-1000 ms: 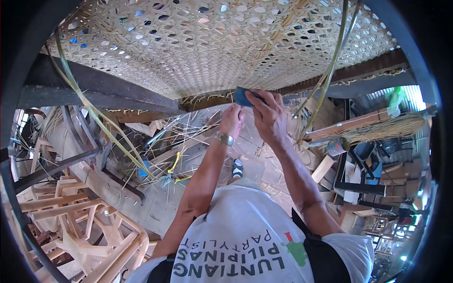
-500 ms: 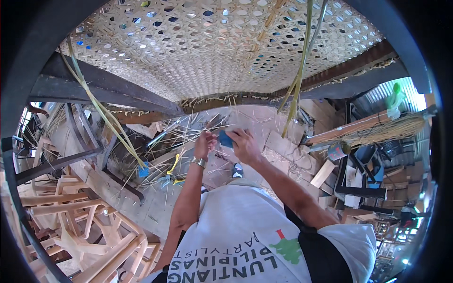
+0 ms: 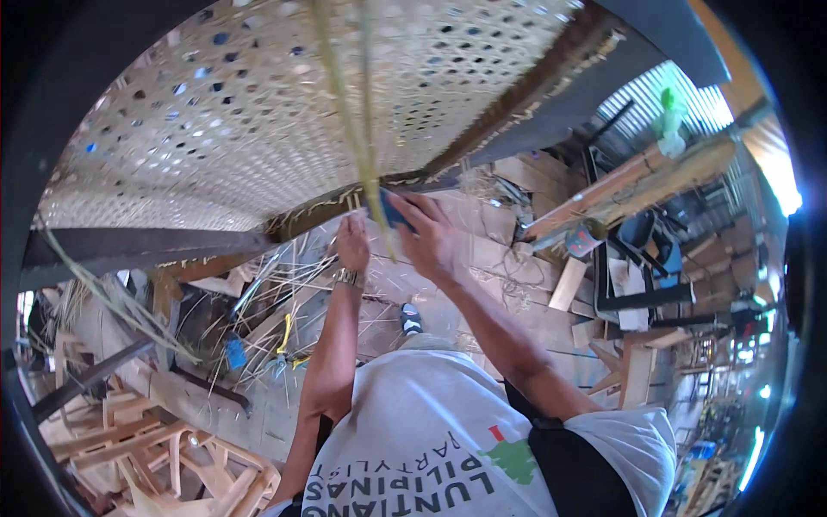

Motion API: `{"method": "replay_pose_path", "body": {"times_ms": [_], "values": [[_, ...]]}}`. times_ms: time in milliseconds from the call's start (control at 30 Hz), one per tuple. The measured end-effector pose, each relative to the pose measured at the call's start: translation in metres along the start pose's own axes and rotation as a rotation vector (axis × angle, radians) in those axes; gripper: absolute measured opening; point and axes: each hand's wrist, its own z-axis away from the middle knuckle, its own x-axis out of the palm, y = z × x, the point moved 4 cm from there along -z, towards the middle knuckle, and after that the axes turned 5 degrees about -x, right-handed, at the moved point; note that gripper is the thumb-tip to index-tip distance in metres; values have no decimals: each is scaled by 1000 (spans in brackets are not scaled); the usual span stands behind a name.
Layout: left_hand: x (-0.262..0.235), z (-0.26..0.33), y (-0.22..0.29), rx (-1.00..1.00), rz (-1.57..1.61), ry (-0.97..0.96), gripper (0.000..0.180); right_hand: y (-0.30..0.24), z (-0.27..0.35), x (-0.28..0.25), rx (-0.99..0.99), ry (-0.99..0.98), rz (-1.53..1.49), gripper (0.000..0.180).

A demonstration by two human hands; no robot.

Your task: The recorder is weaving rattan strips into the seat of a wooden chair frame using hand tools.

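Note:
A woven cane panel (image 3: 284, 129) in a dark wooden frame (image 3: 534, 86) fills the upper view. My right hand (image 3: 428, 246) grips a small flat blue piece (image 3: 392, 209) at the panel's lower edge; its exact kind I cannot make out. Beside it, my left hand (image 3: 352, 244), with a watch on the wrist, reaches up to the same edge. Its fingers are pressed together by short cane ends, and what they hold is hidden. A long, blurred cane strand (image 3: 349, 112) hangs in front of the panel and passes between my hands.
Loose cane strands (image 3: 146, 302), yellow-handled pliers (image 3: 281, 349) and a blue object (image 3: 234, 351) lie at left on the floor. Unfinished wooden chair frames (image 3: 164, 448) stand lower left. At right are a wooden beam (image 3: 637, 189), a can (image 3: 584, 239) and wood pieces (image 3: 568, 284).
Both hands have risen to the panel's lower edge, the right still with the blue piece. The view has shifted, so the panel and hanging strands appear further left.

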Motion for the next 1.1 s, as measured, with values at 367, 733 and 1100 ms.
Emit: {"method": "replay_pose_path", "body": {"times_ms": [367, 733, 1100], "values": [[25, 38, 21, 46, 520, -163, 48, 33, -12, 104, -115, -281, 223, 66], [-133, 232, -20, -859, 1035, -454, 73, -3, 226, 188, 791, -530, -697, 61], [-390, 258, -142, -641, -311, 119, 105, 18, 207, 213, 882, -556, -847, 50]]}}
